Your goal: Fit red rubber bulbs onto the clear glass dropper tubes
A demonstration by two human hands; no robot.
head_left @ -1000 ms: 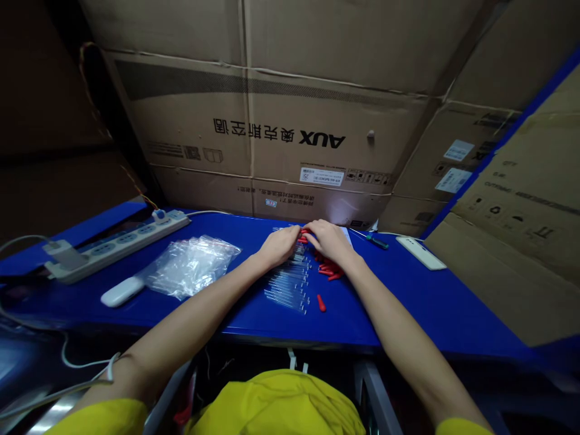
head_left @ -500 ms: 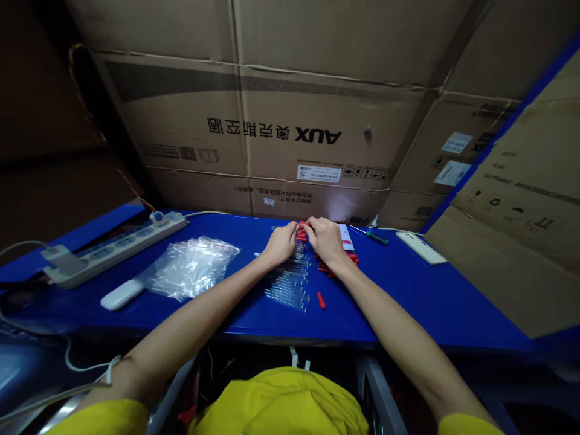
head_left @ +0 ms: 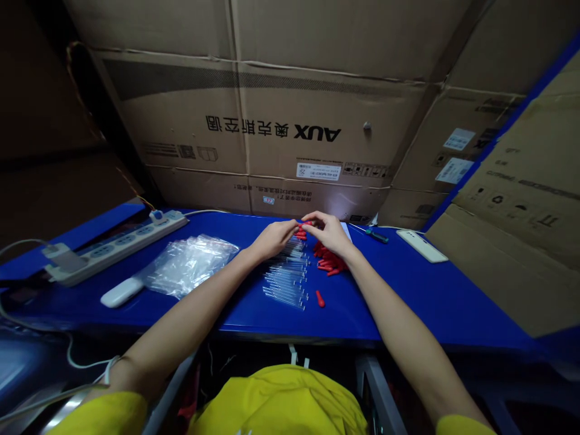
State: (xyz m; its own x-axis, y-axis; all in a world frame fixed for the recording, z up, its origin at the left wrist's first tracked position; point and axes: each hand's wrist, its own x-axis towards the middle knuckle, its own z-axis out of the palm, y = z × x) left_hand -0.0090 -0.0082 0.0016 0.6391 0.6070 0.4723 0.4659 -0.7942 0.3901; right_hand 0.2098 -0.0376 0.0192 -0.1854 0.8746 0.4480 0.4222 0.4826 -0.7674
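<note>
Inventory as I read it from the head view, every place taken from the tube row.

1. Cardboard cartons (head_left: 272, 133): stacked behind the row as a wall.
2. Blue table (head_left: 408, 290): under the row.
3. Power strip (head_left: 118, 241): far left of the row.
4. Clear plastic bags (head_left: 190, 263): left of the row, with a white handset (head_left: 121, 292) beyond them.
5. Tube row (head_left: 287, 278): clear tubes, each lying crosswise left to right, ranked one behind another away from me.
6. Left hand (head_left: 272, 237): at the row's far end, left side, fingers curled narrow.
7. Right hand (head_left: 328, 232): at the same end, right side, pinched. Fingertips of both meet on a small red piece (head_left: 302, 229); I cannot tell whether a tube sits in it.
8. Red caps (head_left: 328, 260): heaped just right of the row, under the right wrist, so nearer that hand.
9. Screwdriver (head_left: 376, 235): further right.
10. Lone red cap (head_left: 319, 298): right of the row's near end.
</note>
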